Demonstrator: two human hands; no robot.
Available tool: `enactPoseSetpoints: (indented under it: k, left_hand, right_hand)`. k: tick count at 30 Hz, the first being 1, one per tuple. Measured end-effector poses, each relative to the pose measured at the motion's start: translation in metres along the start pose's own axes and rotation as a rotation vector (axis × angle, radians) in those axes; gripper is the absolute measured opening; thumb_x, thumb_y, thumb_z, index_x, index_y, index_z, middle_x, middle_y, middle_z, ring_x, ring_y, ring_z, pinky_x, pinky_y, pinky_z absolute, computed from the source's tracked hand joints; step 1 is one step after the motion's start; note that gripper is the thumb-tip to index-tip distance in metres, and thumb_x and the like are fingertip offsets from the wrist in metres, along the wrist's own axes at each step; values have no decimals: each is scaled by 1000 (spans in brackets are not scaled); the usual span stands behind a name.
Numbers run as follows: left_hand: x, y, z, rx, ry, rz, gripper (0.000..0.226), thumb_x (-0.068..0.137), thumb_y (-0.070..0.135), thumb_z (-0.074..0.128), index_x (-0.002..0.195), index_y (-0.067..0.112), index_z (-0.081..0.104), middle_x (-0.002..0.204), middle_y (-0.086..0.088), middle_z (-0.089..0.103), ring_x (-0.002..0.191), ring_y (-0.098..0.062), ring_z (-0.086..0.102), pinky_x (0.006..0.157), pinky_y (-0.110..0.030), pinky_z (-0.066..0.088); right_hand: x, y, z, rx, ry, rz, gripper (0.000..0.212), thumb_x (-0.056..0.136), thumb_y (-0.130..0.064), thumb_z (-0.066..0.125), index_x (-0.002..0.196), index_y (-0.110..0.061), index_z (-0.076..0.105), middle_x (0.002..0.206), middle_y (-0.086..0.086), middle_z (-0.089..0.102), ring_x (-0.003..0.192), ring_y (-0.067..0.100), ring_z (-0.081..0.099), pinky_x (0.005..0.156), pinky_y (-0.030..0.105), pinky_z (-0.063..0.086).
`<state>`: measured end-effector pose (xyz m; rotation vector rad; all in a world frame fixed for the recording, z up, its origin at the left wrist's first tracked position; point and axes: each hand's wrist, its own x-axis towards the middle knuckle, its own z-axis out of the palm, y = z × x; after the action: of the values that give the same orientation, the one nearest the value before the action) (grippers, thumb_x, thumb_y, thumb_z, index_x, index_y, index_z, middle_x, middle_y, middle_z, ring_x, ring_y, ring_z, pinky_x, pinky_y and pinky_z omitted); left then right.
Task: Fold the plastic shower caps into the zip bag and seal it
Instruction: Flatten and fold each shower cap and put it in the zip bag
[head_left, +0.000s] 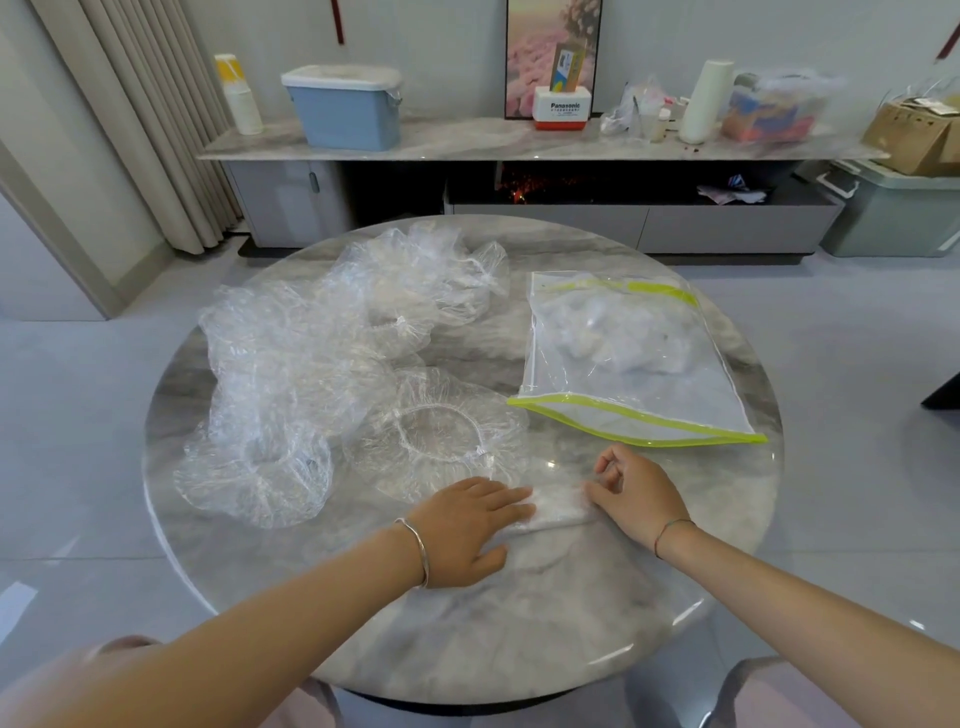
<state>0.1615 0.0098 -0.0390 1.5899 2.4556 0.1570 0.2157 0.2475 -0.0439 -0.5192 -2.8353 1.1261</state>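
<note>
Folded shower cap (558, 506) flat on counter (467, 649), near edge, stretched between both hands, long axis left-to-right. Left hand (467, 525): fingers straight, pressing down left end. Right hand (641, 493): fingers curled, pinching right end. Zip bag (634, 358) just beyond right hand, green-edged mouth gaping toward person, long axis running away, wadded caps inside. Loose shower caps (311, 364) heaped beyond left hand.

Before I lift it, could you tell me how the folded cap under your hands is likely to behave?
Probably floppy: the folded cap is thin crinkled film, so it would sag. It may spring open once the left hand stops pressing it flat. Likely very light and slippery on the glossy table.
</note>
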Motion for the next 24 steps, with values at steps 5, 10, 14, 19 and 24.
enactPoseSetpoints:
  k: [5,10,14,19,24]
  left_hand:
    - [5,9,-10,-139,7,-142,87,69,49,0,145,19,32,144,1,39,124,-18,36,106,-28,26]
    - [7,6,-17,-11,-9,-156,94,64,49,-7,144,23,35,131,1,44,113,-18,35,97,-25,22]
    - [7,12,-17,-29,-33,-173,84,71,47,4,143,19,36,124,0,49,111,-18,35,100,-25,24]
    - [5,11,-16,-48,-48,-197,62,76,42,33,133,21,46,117,2,50,108,-18,37,97,-25,29]
    - [12,12,-12,-278,74,-354,28,89,44,56,100,20,65,104,1,60,101,-16,44,92,-28,36]
  right_hand:
    - [-21,-14,1,-237,32,-563,15,81,-23,54,95,-24,61,93,-12,54,77,3,48,65,15,36]
    - [-34,-4,17,-535,-27,-876,30,74,-26,44,99,-27,60,96,-11,57,80,6,48,73,20,36]
    - [-29,-3,20,-586,-17,-827,24,72,-35,47,89,-27,62,88,-11,60,73,10,56,71,22,31]
    - [-28,-13,16,-310,-104,-582,5,84,-26,58,80,-23,60,78,-12,59,73,11,54,69,22,34]
    - [-29,-23,13,217,-255,-177,23,89,-20,62,68,-20,54,56,-8,57,54,5,49,61,20,42]
